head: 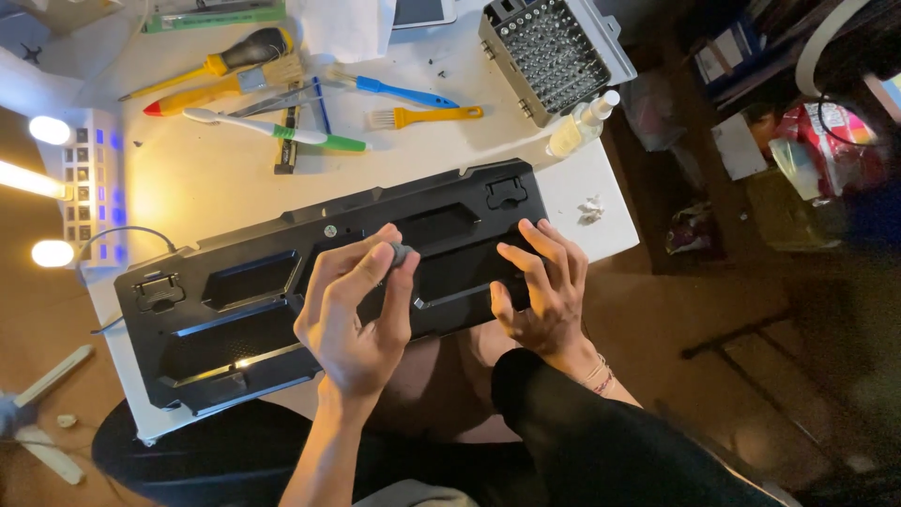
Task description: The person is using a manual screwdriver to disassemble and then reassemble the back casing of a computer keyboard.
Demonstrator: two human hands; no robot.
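White surface (216,178) under warm lamplight carries everything, with a dim, cluttered floor off to the right. Nearest the camera, a black keyboard (282,291) lies face down across the front edge, its ribbed back up, overhanging the lap below. Both hands work above its middle. The left hand (361,310) has thumb and fingers pinched together on a small grey knob (402,252), held just over the keyboard's back. The right hand (544,291) is spread, fingers apart, fingertips pressing the keyboard near its right half; it holds nothing. A thin black cable (127,231) runs off the keyboard's left corner.

Just beyond the right end sits a crumpled white scrap (590,208). Farther back, one small bottle (582,125) of pale liquid lies tilted at the surface's right edge. Beside it, one grey open case (554,52) holds rows of screwdriver bits standing in a grid, too many and too small to count.

At the far left lies a loose cluster of tools: two brushes, an orange-handled one (427,116) and a wider wooden one (225,89); one toothbrush (277,130), white and green; one blue-handled tool (394,91); one yellow screwdriver (211,62) with black grip. A white light strip (84,178) glows at the left edge.
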